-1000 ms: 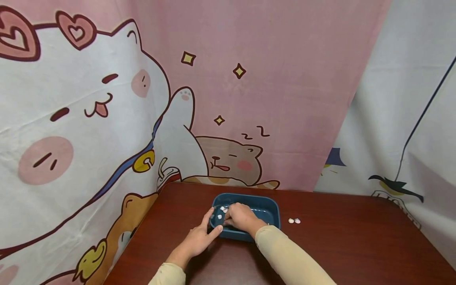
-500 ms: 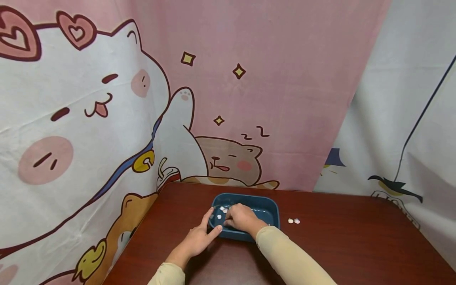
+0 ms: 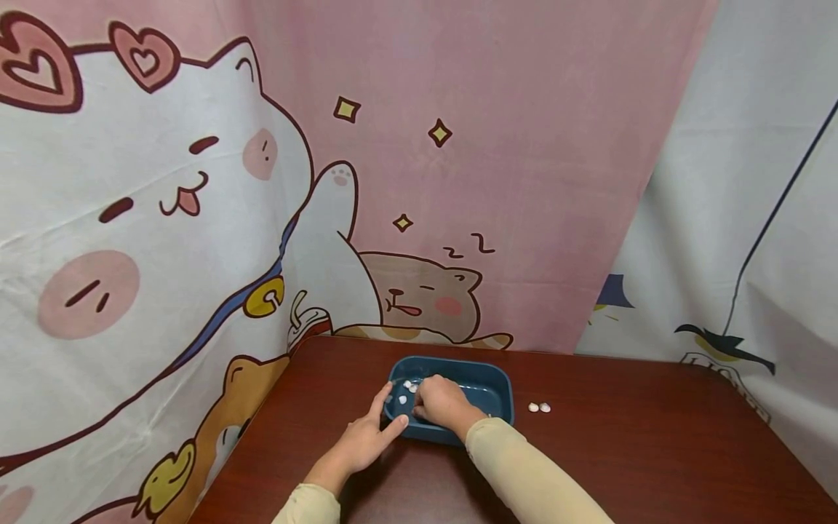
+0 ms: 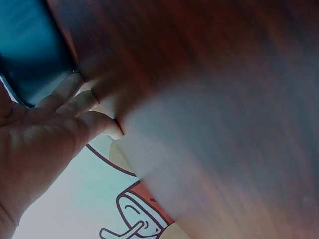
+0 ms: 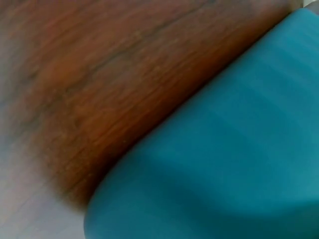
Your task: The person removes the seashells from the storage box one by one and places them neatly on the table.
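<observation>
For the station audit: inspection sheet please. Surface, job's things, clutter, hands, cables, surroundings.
Surface: reddish-brown table.
Job's things: blue bin; small white pieces inside, at its left end.
Clutter: nothing seen, unless the two small pale pieces on the table, right of the bin, count.
Hands: left hand spread at the bin's left end; right hand inside, grip unclear.
Cables: none certain; dark line at far right may be print.
Surroundings: cartoon-printed pink and white curtain behind table.

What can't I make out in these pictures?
- What, if anything, the right hand holds: head view, hidden by the hand itself.
- What the white bits in the bin are: head view, too small.
- Rest of the bin: left wrist view, cut off by the top and left edges.
- Table surface detail: right wrist view, blurred.
</observation>
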`<state>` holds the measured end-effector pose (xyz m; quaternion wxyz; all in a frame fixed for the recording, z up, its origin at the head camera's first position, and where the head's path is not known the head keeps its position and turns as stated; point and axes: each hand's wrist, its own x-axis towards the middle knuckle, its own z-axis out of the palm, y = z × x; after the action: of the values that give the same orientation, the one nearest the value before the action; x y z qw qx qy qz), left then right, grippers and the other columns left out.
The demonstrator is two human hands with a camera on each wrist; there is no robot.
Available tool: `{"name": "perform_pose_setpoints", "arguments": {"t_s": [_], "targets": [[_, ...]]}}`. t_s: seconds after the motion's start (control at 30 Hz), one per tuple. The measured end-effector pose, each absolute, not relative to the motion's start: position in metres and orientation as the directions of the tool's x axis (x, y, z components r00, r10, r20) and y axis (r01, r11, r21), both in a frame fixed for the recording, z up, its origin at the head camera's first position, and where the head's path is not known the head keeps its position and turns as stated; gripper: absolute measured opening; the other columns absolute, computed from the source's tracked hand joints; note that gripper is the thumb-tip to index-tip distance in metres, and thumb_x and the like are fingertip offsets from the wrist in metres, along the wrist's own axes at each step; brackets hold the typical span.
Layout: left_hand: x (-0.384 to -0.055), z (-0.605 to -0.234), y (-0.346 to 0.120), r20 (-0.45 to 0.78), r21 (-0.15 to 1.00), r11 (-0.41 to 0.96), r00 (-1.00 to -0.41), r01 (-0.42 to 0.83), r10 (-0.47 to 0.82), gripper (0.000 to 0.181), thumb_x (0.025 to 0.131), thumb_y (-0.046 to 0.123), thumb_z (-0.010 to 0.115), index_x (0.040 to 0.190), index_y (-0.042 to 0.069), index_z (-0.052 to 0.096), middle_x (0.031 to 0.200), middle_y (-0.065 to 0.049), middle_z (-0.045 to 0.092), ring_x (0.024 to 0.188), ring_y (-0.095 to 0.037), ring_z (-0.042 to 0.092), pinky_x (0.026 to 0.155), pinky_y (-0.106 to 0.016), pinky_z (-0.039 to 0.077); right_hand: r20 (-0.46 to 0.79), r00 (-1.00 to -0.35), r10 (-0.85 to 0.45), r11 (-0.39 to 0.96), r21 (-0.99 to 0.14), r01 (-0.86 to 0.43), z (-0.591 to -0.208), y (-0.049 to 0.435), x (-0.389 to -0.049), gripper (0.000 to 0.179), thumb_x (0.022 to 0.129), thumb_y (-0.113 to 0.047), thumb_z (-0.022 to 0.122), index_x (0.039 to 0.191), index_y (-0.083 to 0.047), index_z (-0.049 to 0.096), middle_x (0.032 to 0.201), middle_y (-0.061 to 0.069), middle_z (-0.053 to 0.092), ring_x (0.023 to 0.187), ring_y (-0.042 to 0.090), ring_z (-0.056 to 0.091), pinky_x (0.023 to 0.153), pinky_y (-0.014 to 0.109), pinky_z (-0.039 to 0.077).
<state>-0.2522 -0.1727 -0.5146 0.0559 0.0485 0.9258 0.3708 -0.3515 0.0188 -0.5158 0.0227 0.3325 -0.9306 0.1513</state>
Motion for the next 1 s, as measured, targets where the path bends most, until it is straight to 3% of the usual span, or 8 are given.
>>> {"name": "perform_pose_setpoints", "arguments": {"t_s": [0.2,0.33,0.6,0.8,1.0], "targets": [[-0.252,-0.517,-0.171,-0.086,0.698,0.715,-0.987,0.040,0.139,0.084,0.106,0.066,0.050,0.172,0.025,0.017,0.152,-0.028,0.060,0.131,-0.061,0.059,0.113,-0.086,0.027,0.126,-0.784,-0.608,0.731,-0.298,-0.614,-0.511,0.026,-0.350,0.009,0.088,-0.021,0.088,0.082,-0.018,0.082,0.075,-0.009,0.072,0.067,0.004,0.060,0.069,0.029,0.058],[-0.252,-0.519,-0.171,-0.074,0.691,0.721,-0.988,0.045,0.133,0.082,0.107,0.063,0.051,0.172,0.027,0.017,0.153,-0.027,0.059,0.131,-0.061,0.060,0.113,-0.085,0.028,0.181,-0.797,-0.576,0.717,-0.355,-0.599,-0.493,0.045,-0.354,0.007,0.089,-0.022,0.087,0.090,-0.018,0.081,0.084,-0.007,0.076,0.074,0.006,0.064,0.072,0.033,0.059],[-0.252,-0.515,-0.171,-0.025,0.670,0.740,-0.993,0.068,0.113,0.080,0.107,0.057,0.055,0.171,0.023,0.020,0.150,-0.028,0.061,0.128,-0.061,0.062,0.116,-0.083,0.027,0.244,-0.896,-0.371,0.769,-0.459,-0.444,-0.449,0.153,-0.373,0.017,0.092,-0.026,0.085,0.103,-0.014,0.081,0.099,0.002,0.081,0.092,0.019,0.075,0.085,0.045,0.063],[-0.253,-0.512,-0.172,-0.042,0.671,0.740,-0.995,0.041,0.094,0.081,0.107,0.059,0.055,0.171,0.025,0.020,0.151,-0.029,0.060,0.128,-0.059,0.063,0.116,-0.082,0.029,0.190,-0.953,-0.235,0.806,-0.509,-0.300,-0.468,0.247,-0.374,0.024,0.094,-0.025,0.082,0.107,-0.006,0.082,0.104,0.012,0.081,0.095,0.029,0.075,0.085,0.050,0.063],[-0.250,-0.514,-0.170,-0.055,0.677,0.735,-0.994,0.034,0.097,0.081,0.107,0.059,0.055,0.171,0.026,0.019,0.152,-0.029,0.059,0.129,-0.058,0.063,0.116,-0.083,0.027,0.133,-0.961,-0.243,0.825,-0.494,-0.276,-0.495,0.292,-0.358,0.018,0.092,-0.021,0.083,0.103,-0.007,0.082,0.097,0.006,0.080,0.083,0.017,0.072,0.074,0.039,0.060]]}}
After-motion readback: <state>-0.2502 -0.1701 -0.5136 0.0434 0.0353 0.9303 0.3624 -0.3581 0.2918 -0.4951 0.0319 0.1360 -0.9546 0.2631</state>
